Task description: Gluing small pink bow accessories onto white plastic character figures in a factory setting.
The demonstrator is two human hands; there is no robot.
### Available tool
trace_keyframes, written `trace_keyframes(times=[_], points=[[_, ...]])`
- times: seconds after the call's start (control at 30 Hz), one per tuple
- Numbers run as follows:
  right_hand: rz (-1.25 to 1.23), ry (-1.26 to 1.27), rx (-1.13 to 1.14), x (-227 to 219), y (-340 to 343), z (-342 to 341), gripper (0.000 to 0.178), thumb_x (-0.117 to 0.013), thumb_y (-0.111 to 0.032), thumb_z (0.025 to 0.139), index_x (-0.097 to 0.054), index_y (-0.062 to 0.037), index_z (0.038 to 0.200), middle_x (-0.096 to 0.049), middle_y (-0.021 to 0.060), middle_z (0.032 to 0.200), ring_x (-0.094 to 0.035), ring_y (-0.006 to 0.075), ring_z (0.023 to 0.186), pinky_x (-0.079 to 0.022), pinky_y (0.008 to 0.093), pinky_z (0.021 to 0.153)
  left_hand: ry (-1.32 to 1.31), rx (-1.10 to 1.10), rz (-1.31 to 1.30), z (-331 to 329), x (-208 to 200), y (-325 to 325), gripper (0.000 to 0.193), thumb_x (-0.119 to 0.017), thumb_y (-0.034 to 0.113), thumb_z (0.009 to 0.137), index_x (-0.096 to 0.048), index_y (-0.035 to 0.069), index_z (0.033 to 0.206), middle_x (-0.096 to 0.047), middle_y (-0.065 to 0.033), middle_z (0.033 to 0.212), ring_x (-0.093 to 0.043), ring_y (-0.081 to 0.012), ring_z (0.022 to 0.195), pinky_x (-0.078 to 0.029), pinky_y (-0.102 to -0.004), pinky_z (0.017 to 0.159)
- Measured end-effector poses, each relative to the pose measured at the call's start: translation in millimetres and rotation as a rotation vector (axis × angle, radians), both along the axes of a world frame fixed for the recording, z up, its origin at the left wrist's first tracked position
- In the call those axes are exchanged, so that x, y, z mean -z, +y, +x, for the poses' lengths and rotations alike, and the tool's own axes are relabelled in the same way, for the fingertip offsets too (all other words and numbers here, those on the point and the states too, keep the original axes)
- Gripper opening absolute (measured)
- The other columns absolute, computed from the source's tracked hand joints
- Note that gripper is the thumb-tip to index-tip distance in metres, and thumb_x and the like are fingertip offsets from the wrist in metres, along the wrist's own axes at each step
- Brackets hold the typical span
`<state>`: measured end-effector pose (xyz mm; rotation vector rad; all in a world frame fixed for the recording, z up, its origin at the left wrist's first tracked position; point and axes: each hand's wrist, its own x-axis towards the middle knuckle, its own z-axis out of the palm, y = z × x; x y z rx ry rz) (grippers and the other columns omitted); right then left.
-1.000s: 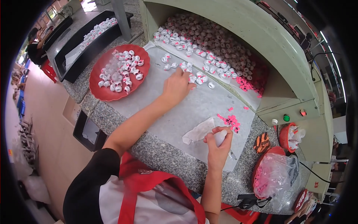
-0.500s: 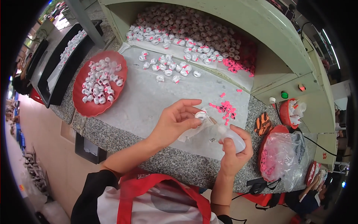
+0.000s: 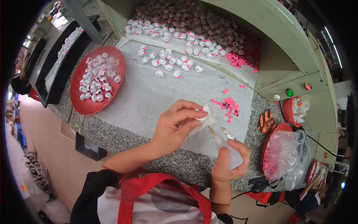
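Observation:
My left hand (image 3: 174, 127) is closed, its thumb and fingers pinching a crumpled white cloth (image 3: 209, 116). Any small part inside the cloth is covered now. In my right hand (image 3: 232, 164) is a translucent squeeze bottle (image 3: 228, 152), its thin nozzle aimed up and left at the cloth's lower edge. A shiny metal tool end (image 3: 226, 132) shows beside the bottle neck; how it is held I cannot tell. Beyond my hands, small flat pink pieces (image 3: 229, 106) lie scattered on the white paper sheet (image 3: 149, 100). Several white ring-shaped parts with pink bits (image 3: 169, 67) sit farther back.
A red scalloped bowl (image 3: 76, 95) of white parts stands at left. A pale green shelf unit (image 3: 268, 33) with a heap of parts (image 3: 186, 22) arches over the back. At right are a patterned pad (image 3: 266, 121), a red basket (image 3: 288, 113) and a plastic bag (image 3: 285, 151).
The white ring-shaped part seen at my left fingertips is now hidden by the cloth. My right hand has drawn the bottle down and slightly left, and the metal tool end has come into sight.

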<state>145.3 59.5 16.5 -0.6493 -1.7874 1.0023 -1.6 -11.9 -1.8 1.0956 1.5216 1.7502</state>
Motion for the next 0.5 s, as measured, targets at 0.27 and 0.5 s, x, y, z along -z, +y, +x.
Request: trace_keyframes(times=[0.27, 0.5], points=[[0.082, -0.036, -0.033, 0.5, 2.2, 0.4, 0.020, -0.059, -0.009, 0.073, -0.053, 0.0033, 0.088, -0.055, 0.0100, 0.083, -0.053, 0.0141, 0.074, -0.043, 0.0234, 0.066, -0.233, -0.067, 0.070, 8.2, -0.4, 3.2, 0.030, -0.052, -0.014, 0.075, -0.048, -0.007, 0.105, -0.048, -0.0129, 0.107, -0.052, -0.0191, 0.099, -0.046, -0.0298, 0.086], [0.108, -0.060, -0.054, -0.4, 5.0, -1.0, 0.018, -0.059, -0.006, 0.073, -0.054, 0.0029, 0.087, -0.056, 0.0096, 0.081, -0.054, 0.0138, 0.071, -0.043, 0.0227, 0.064, -0.192, -0.058, 0.094, 8.8, 1.3, 4.0, 0.030, -0.053, -0.014, 0.074, -0.048, -0.007, 0.104, -0.047, -0.0135, 0.106, -0.052, -0.0212, 0.099, -0.046, -0.0314, 0.087]])
